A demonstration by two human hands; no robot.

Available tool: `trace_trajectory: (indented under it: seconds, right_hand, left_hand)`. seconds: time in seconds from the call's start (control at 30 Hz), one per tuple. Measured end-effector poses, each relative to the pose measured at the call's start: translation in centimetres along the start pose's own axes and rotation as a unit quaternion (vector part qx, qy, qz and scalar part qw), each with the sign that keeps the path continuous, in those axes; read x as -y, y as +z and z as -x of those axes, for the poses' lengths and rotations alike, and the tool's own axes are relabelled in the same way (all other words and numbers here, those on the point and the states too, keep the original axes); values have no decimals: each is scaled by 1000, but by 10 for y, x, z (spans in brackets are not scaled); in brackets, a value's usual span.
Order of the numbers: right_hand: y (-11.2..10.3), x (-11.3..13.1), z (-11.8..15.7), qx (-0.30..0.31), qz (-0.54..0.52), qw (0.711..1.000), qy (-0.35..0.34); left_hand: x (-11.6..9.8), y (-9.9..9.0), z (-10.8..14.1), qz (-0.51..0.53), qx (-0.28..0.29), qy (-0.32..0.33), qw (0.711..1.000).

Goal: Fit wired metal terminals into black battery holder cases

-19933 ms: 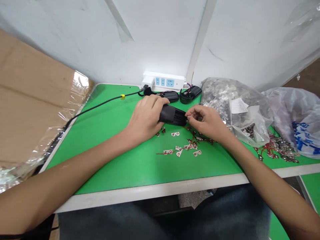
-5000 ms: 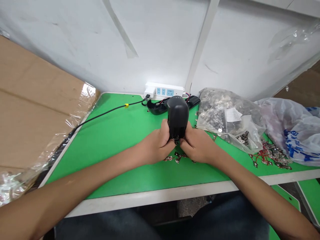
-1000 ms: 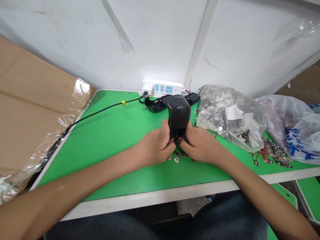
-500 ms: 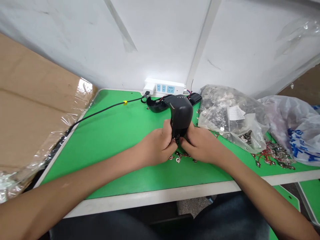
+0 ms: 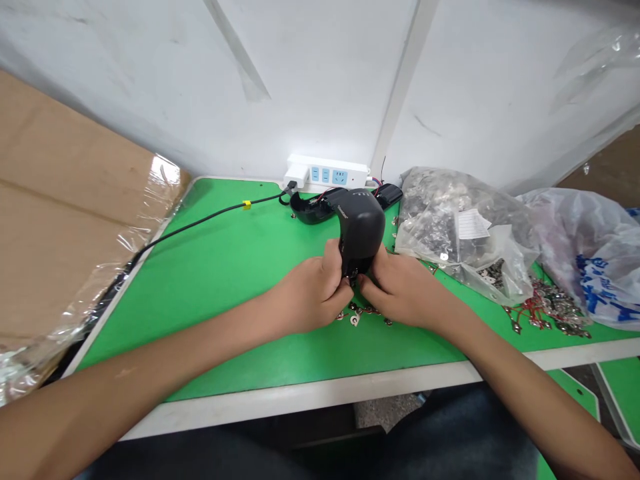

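A black curved plastic housing (image 5: 363, 223) stands upright between my hands, its rounded end up. My left hand (image 5: 317, 293) is closed on its left side, thumb and fingers near the lower end. On the other side my right hand (image 5: 403, 287) grips the same lower end. What the fingertips touch at the housing's bottom is too small to make out. Just below them, small metal parts with wires (image 5: 355, 319) lie on the green table (image 5: 240, 267). Behind the housing lies another black curved piece (image 5: 313, 208) with red wires.
A white power strip (image 5: 340, 175) with a plugged-in black cable (image 5: 210, 217) sits against the wall. To the right are a clear bag of metal parts (image 5: 450, 220), a pile of red-wired parts (image 5: 555, 307) and a white plastic bag (image 5: 595, 247). Cardboard (image 5: 75, 200) stands at left.
The view has shifted very slightly. Both hands keep their hold on the black housing, with no other visible movement.
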State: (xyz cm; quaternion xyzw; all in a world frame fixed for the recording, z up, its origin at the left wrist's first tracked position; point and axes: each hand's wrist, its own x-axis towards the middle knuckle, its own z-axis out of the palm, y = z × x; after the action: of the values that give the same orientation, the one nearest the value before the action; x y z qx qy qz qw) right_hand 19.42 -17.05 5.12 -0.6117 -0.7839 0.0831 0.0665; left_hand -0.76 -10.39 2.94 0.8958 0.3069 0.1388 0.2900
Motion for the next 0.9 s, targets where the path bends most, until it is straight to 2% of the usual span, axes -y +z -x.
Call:
trace_trajectory:
  seconds: [0.53,0.9]
  right_hand:
    - [1,0,0,-3,12,1000,5]
    - [-2,0,1,2,11,1000,2]
  left_hand:
    - [7,9,-2,-9,-25,25,999]
    - [6,7,-3,-36,-10,20,999]
